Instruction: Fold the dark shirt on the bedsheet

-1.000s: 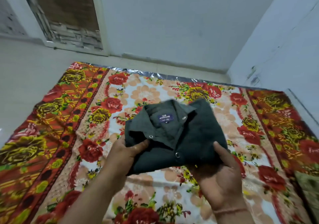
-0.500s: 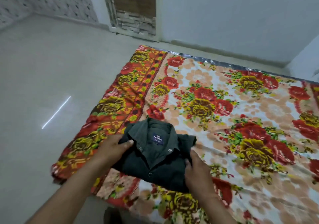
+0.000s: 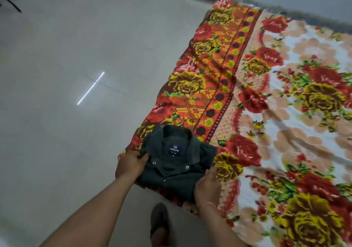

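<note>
Plainly, the thin floral bedsheet point(image 3: 285, 117) is spread on a glossy tiled floor point(image 3: 76, 56); the folded dark shirt point(image 3: 177, 172), a soft matte bundle, is held at its near corner, whence it could be slid onto the tiles or loosened if released unevenly. Its sides are gripped by the left hand point(image 3: 129, 165) and the right hand point(image 3: 207, 187); a small label point(image 3: 174, 149) is shown inside the collar.

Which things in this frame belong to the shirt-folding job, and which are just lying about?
Job in hand:
- dark shirt, folded, collar up
- floral bedsheet, shirt over its near corner
- left hand and right hand, each gripping a side of the shirt

Just there:
- grey floor
- light streak reflected on it
- foot
- dark cable, top left
</note>
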